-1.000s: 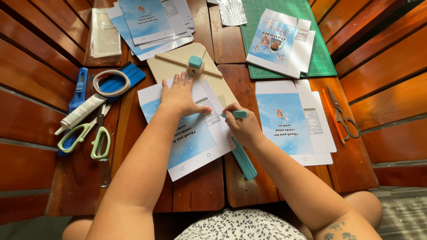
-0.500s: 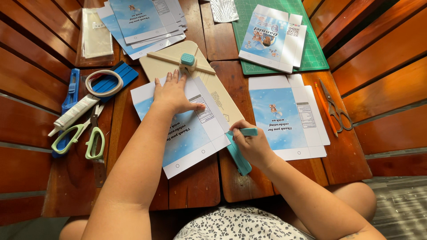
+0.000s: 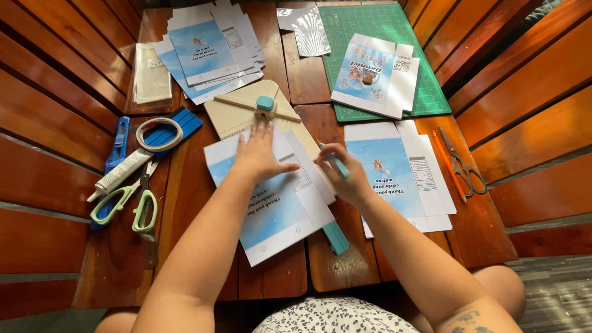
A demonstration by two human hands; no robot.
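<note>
Working top-down on the slatted dark wooden surface (image 3: 277, 280): the green cutting mat (image 3: 431, 92) sits far right and carries a folded printed card stack (image 3: 376, 77). No true containers in view; the mat and the beige paper-scoring board (image 3: 231, 117) are the only carriers.

The board carries the blue-and-white printed paper sheet (image 3: 274, 216), whose long axis runs diagonally from far-left to near-right, along the board's teal edge rail (image 3: 336, 237).

Left hand (image 3: 259, 154) lies flat on the sheet's upper part, fingers spread and pressing it down. Right hand (image 3: 345, 172) is just right of the sheet's edge, fingers pinched round a slim teal scoring stylus (image 3: 336, 165), tip toward the sheet. Right hand is nearer the rail.

Green-handled scissors (image 3: 132, 206) and a tape roll (image 3: 159, 134) lie well left.
</note>
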